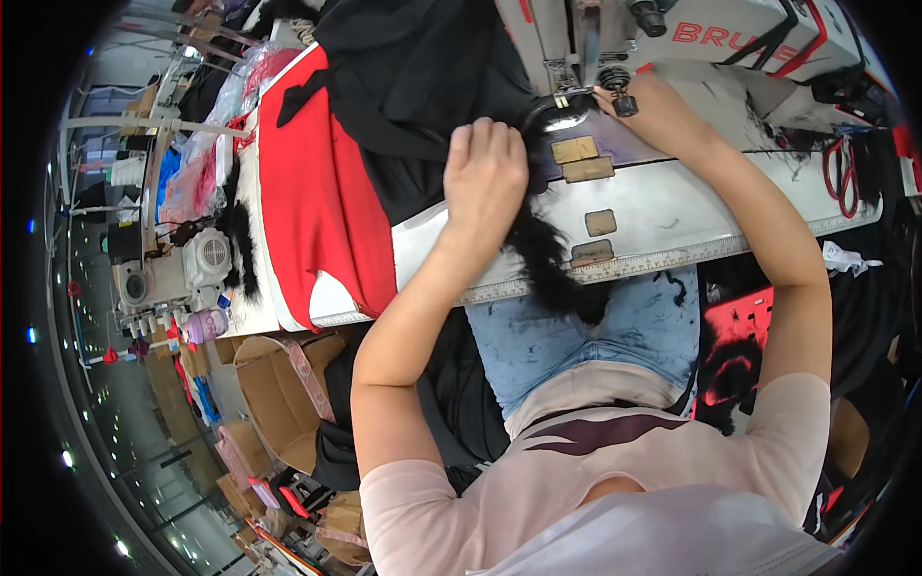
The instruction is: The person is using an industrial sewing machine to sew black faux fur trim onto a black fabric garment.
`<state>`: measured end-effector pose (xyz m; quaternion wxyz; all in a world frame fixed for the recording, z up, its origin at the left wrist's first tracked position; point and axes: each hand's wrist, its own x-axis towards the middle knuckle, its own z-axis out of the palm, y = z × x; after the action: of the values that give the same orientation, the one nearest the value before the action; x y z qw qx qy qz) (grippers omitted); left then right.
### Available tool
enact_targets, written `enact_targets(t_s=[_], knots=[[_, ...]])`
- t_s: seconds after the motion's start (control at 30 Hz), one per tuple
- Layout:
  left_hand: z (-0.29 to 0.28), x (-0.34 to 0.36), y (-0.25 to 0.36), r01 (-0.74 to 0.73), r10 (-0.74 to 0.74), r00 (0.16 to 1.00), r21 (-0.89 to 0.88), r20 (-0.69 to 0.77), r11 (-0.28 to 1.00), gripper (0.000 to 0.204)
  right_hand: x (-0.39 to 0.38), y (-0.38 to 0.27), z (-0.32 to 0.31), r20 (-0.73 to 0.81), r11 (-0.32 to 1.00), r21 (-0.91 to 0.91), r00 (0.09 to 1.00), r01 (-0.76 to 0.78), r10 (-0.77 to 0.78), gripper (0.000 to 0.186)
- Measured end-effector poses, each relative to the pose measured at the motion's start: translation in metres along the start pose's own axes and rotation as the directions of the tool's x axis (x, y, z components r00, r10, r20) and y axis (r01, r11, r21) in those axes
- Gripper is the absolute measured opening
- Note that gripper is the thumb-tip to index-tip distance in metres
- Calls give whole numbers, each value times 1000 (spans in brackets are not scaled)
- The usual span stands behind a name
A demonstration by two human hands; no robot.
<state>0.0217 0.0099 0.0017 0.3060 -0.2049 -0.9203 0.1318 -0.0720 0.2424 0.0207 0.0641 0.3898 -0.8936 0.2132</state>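
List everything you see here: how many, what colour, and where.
Sewing machine: one, white, upper right
Table: one, white, centre
Cloth pile: one, black, left of machine
Cloth panel: one, red, left of pile
Fur strip: one, black, over table's front edge
Patches: four, tan, on table
Cardboard boxes: several, brown, lower left
Far-left clutter: mixed, uncountable
Jeans: one pair, blue, below table
Left hand: one, bare, at pile's edge
Right hand: one, bare, beside presser foot

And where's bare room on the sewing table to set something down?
Clearest: white tabletop between the tape patches and the right forearm, bordered below by the ruler strip. Crowded: the left side, under red cloth and black cloth; the middle, with the left hand and black fur; and around the presser foot, where the right hand is.
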Motion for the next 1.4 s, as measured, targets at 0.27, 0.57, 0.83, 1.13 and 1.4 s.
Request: enact_targets(t_s=[0.27,0.57,0.83,1.13,1.4], knots=[[28,40,-47,-340,318,940,-385,-122,858,19,-14,16,-17,-42,963,-258,995,79,-93,14],[27,25,-25,-212,181,977,-451,-112,867,21,-28,7,-17,-50,955,-119,959,270,-278,34],[28,26,-23,-205,159,977,-447,-139,871,20,-28,-7,13,-119,916,-263,932,304,-343,26],[28,26,-18,-187,131,978,-411,-162,892,18,-20,-8,15,-145,891,-352,924,286,-354,21],[35,36,-9,-113,67,986,-319,-153,941,7,-13,3,18,-191,928,-275,932,251,-308,19]])
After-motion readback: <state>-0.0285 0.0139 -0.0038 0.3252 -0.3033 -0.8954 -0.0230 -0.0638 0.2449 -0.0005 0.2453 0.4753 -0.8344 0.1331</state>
